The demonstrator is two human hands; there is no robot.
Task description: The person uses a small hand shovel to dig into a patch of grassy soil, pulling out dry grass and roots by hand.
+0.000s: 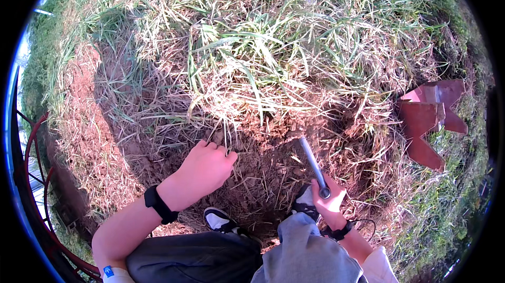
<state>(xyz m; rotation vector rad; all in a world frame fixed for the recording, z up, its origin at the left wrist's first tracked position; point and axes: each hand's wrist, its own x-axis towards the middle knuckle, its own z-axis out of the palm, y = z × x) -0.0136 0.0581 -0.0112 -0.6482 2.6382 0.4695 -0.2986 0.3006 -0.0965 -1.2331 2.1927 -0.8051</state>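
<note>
Left hand [206, 166] down on grass clump [231, 120] at its base, fingers curled into stalks, pinching them against soil. Right hand [329, 199] fisted tight round metal rod [312, 163], tip angled far-left into bare earth patch [268, 172]. Best: keep stalks taut, dig close under roots. Both wrists bent, forearms low over knees.

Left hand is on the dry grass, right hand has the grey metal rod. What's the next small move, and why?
Probably pull the dry grass clump back with the left hand, since its blades hang over the bare reddish soil. That would likely clear the spot where the grey metal rod, gripped in the right hand, points into the ground.
</note>
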